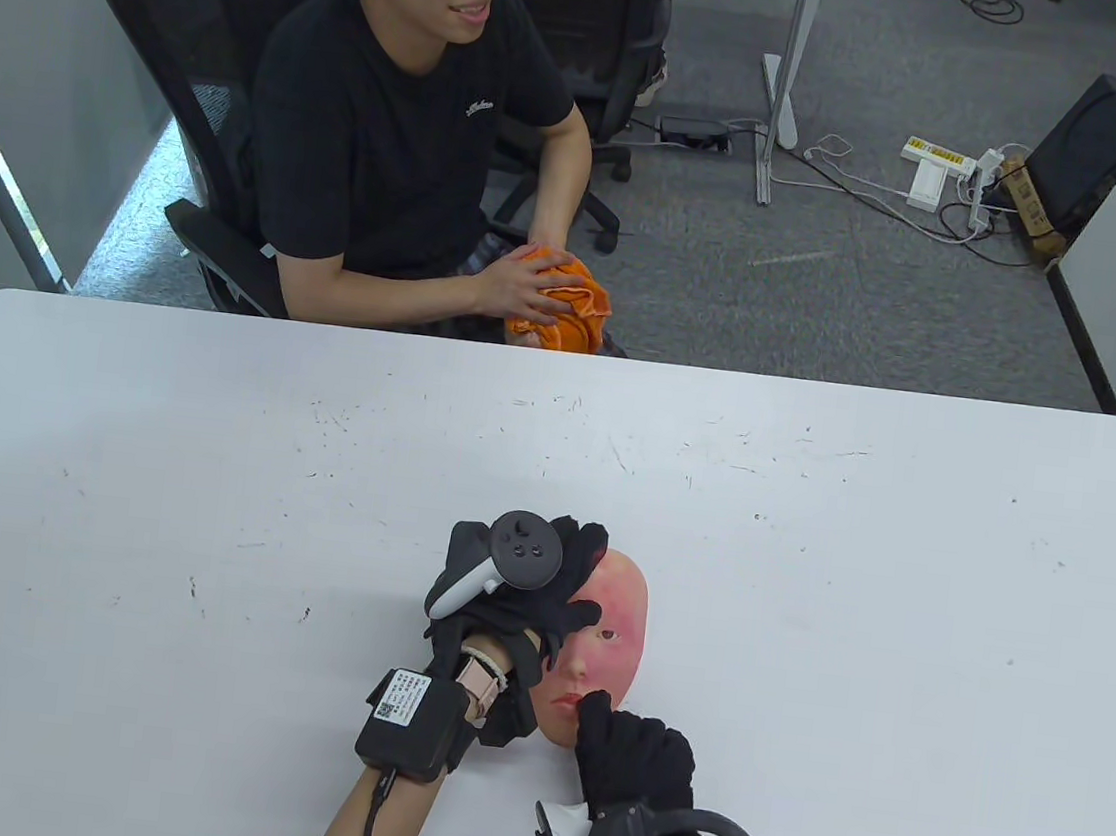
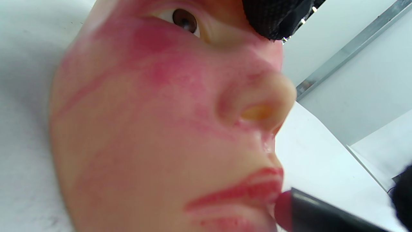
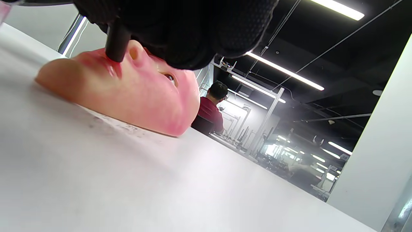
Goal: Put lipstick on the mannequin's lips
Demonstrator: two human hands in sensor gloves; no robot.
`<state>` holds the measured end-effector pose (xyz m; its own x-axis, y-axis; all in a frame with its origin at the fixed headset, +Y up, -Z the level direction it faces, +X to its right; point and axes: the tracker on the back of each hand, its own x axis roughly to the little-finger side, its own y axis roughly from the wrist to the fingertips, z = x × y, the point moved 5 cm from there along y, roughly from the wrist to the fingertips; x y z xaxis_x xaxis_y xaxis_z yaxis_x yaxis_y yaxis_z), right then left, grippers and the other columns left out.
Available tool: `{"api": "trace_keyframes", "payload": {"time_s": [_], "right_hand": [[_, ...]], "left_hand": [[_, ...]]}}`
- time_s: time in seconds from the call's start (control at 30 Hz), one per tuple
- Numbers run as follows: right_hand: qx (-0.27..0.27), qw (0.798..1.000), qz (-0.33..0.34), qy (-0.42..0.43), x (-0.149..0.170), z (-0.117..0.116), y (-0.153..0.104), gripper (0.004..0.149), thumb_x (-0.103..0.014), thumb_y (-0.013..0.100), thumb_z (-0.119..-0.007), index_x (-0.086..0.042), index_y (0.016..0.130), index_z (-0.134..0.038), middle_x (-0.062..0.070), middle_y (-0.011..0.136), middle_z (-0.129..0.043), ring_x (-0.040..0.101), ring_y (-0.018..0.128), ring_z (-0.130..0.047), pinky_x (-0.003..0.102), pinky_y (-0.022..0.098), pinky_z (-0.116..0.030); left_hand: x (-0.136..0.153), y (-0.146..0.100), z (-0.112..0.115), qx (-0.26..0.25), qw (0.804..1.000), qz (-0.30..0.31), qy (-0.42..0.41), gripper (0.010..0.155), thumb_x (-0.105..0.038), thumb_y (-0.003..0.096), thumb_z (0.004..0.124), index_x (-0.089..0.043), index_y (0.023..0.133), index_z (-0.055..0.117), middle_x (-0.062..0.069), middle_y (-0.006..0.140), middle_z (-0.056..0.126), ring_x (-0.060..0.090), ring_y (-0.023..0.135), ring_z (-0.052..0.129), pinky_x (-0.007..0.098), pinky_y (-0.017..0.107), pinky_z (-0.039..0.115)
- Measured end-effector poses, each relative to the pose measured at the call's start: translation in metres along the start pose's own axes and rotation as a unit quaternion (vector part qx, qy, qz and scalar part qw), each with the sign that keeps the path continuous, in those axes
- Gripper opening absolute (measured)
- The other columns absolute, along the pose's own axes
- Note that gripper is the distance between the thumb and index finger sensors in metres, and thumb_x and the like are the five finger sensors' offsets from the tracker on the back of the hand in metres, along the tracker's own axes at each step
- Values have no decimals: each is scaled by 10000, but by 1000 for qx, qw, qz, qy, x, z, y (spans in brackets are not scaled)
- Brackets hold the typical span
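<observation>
Mannequin face mask (image 1: 609, 635) lies face-up on the white table (image 1: 211, 459), near its front edge, cheeks smeared red. Lipstick (image 2: 317, 212) tip touches the lips (image 2: 244, 191), which already carry red. Right hand (image 1: 635, 759) grips the black lipstick tube, fingers wrapped around it. Left hand (image 1: 523, 590) rests on the mask's forehead side, fingers spread over its edge, pressing on it. A seated person (image 1: 421, 121) across the table holds an orange cloth (image 1: 565, 308).

I am sitting at a scuffed white table (image 1: 211, 459); beyond it a black mesh office chair (image 1: 173, 42) is standing on grey carpet (image 1: 834, 289), ceiling strip lights (image 3: 283, 72) glowing overhead.
</observation>
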<state>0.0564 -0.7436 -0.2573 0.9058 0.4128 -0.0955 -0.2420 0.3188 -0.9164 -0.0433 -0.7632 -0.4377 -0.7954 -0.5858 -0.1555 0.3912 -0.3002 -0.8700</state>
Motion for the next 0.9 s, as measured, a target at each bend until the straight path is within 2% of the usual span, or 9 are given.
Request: {"api": "trace_keyframes", "payload": {"time_s": [0.17, 0.47, 0.67, 0.9], "right_hand": [[6, 999, 1, 32, 1, 1, 2, 513, -502, 419, -708, -303, 891, -718, -118, 617, -904, 118, 543, -970, 331, 458, -849], [1, 1000, -8, 25, 1, 0, 2, 512, -489, 408, -717, -291, 880, -734, -105, 600, -911, 131, 528, -972, 343, 447, -847], [-2, 1000, 28, 8, -12, 0, 5, 513, -501, 435, -694, -307, 910, -694, -118, 638, -890, 119, 565, -958, 335, 478, -838], [5, 1000, -12, 26, 1, -3, 2, 512, -485, 411, -717, -287, 883, -732, -100, 601, -909, 136, 531, -967, 350, 454, -841]], "left_hand": [[0, 1, 0, 3, 1000, -1, 6, 819, -431, 476, 728, -450, 1115, 217, -31, 1189, 107, 277, 1094, 141, 518, 818, 254], [0, 1, 0, 6, 1000, -2, 7, 818, -432, 479, 724, -450, 1114, 208, -33, 1187, 98, 275, 1094, 133, 517, 819, 251], [-1, 1, 0, 6, 1000, -2, 9, 819, -432, 478, 722, -449, 1114, 206, -31, 1187, 95, 277, 1094, 128, 519, 818, 249], [0, 1, 1, 6, 1000, -3, 9, 820, -436, 478, 720, -451, 1114, 202, -30, 1187, 92, 279, 1094, 127, 520, 817, 250]]}}
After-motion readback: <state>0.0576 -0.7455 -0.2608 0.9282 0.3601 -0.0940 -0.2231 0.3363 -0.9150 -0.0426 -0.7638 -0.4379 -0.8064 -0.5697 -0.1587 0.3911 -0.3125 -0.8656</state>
